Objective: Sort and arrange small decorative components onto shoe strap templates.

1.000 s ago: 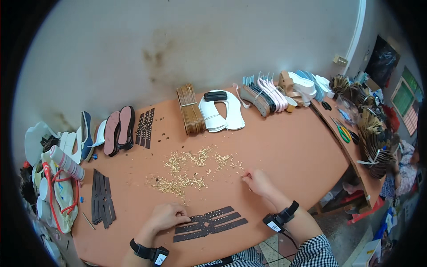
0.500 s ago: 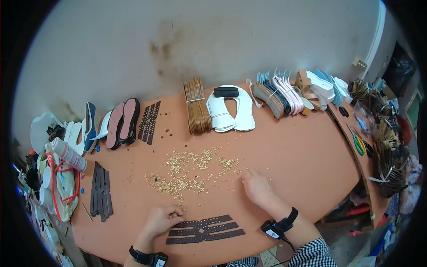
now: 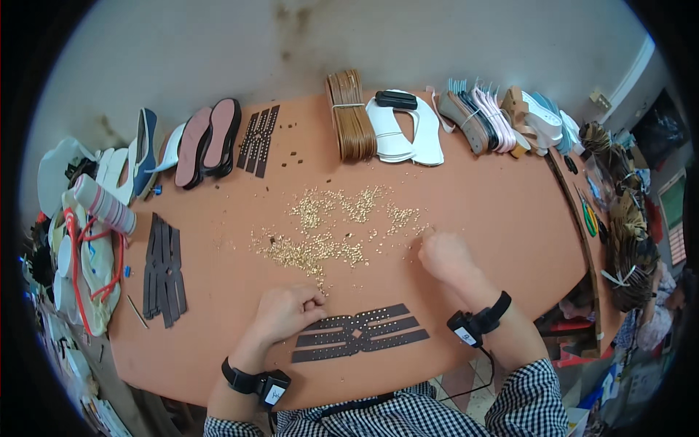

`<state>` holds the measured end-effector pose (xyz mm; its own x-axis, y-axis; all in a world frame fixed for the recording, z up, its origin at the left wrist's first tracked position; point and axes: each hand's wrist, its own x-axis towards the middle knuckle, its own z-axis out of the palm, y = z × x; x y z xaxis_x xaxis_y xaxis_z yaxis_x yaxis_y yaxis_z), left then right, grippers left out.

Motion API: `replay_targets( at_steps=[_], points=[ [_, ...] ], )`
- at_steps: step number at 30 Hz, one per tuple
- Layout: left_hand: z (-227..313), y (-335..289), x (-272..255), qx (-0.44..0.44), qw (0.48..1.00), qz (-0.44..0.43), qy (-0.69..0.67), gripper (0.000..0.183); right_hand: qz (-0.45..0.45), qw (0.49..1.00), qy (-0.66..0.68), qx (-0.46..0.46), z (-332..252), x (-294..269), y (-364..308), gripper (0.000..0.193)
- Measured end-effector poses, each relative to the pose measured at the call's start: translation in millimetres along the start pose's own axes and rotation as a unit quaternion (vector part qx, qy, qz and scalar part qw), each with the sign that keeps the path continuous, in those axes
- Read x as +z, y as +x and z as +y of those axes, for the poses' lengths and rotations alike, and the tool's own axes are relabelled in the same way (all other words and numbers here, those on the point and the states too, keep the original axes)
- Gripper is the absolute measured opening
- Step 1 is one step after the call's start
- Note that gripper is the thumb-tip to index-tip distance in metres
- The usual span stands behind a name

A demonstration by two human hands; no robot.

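A dark brown strap piece with several slotted arms and rows of small gold studs lies flat near the table's front edge. At its upper left corner rests my left hand, fingers curled and thumb pressed in; whatever they hold is too small or hidden. My right hand is closed and low over the table, its fingertips pointing down beside the right end of the loose gold studs. What is in its fingers cannot be seen. The studs spread in loose heaps beyond both hands.
Dark strap pieces are stacked at left, near a striped cup stack. Along the back stand pink-topped soles, a brown strip bundle, white insoles and tied heel parts. Scissors lie at right.
The whole view has tilted, so the table and things sit higher in the picture. My right fingers are tucked further under. My left hand stays beside the strap piece's corner.
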<state>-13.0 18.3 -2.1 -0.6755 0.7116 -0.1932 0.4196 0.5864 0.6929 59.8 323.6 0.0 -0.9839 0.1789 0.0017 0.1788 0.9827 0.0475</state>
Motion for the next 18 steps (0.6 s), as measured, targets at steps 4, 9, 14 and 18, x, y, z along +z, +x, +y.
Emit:
replay_targets(
  at_steps=[4,9,14,18],
  points=[
    [0,-2,-3,0.045,0.999,-0.012,0.008,0.024,0.067,0.994,0.088,-0.003,8,6,-5,0.014],
    [2,-5,-8,0.029,0.999,-0.027,0.017,0.022,0.03,0.964,0.264,-0.005,-45,-22,-51,0.008],
    [3,-1,-7,0.05,0.998,-0.023,0.023,0.019,0.035,0.942,0.327,-0.061,-90,-16,-104,0.009],
    [2,-1,-5,0.055,0.998,-0.02,0.028,0.017,0.044,0.956,0.276,-0.088,-105,-16,-106,0.011]
  ],
)
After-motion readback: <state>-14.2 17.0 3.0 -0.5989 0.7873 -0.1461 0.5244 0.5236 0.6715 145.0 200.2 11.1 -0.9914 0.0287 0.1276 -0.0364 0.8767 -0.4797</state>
